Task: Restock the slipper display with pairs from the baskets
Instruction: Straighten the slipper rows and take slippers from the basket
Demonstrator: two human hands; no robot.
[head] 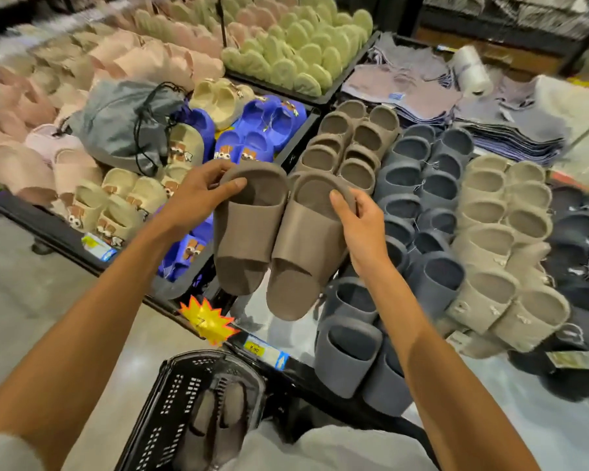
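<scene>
I hold a pair of taupe brown slide slippers above the display's front edge. My left hand grips the heel end of the left slipper. My right hand grips the heel end of the right slipper. Both slippers point toes down toward me. Right behind them stands a short row of matching brown slippers on the display. A black plastic basket sits on the floor below, with another brown pair inside.
Dark grey slippers and beige slippers fill rows to the right. Blue and cream children's slippers and a grey drawstring bag lie to the left. A yellow starburst price sign hangs on the shelf edge.
</scene>
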